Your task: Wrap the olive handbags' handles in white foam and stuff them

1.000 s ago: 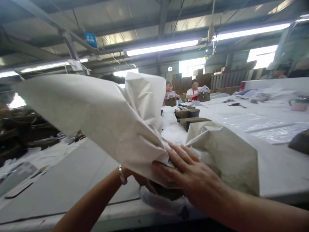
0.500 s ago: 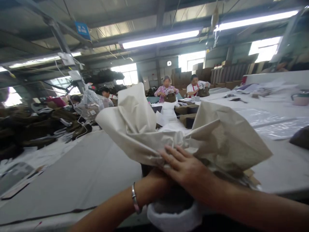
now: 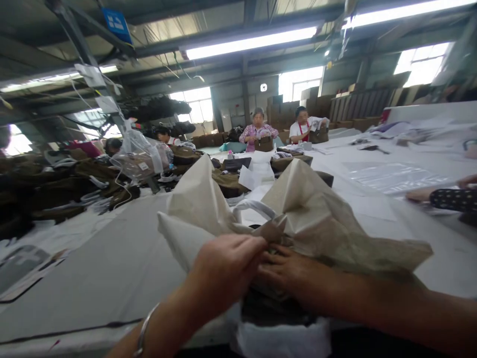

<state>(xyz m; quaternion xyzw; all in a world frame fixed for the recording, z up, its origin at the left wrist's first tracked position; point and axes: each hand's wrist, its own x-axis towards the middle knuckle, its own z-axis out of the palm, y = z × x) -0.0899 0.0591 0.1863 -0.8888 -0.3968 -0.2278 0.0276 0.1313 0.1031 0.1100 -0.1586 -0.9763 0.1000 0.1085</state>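
Observation:
A large sheet of beige fabric (image 3: 320,209) spreads in crumpled folds to both sides, directly in front of me. My left hand (image 3: 231,258) is closed, its fingers pinched on the fabric near the centre. Beside it, my right hand (image 3: 294,273) presses against the gathered folds; its fingertips are partly hidden there. Under both hands is a dark item (image 3: 276,308) with white material (image 3: 285,338) at its lower end, near the table edge. A pale strap-like loop (image 3: 255,206) stands up behind the hands.
The white table (image 3: 108,268) extends ahead. Dark garments (image 3: 48,184) are heaped at left beside a hanging plastic bag (image 3: 137,154). Two people work at the far end. Another person's dotted sleeve (image 3: 452,199) reaches in from the right, near clear plastic sheets (image 3: 391,176).
My left hand has come up from under my right hand and now pinches the fabric. The fabric's left part has folded lower, the pale loop shows, and a dotted sleeve has appeared at right.

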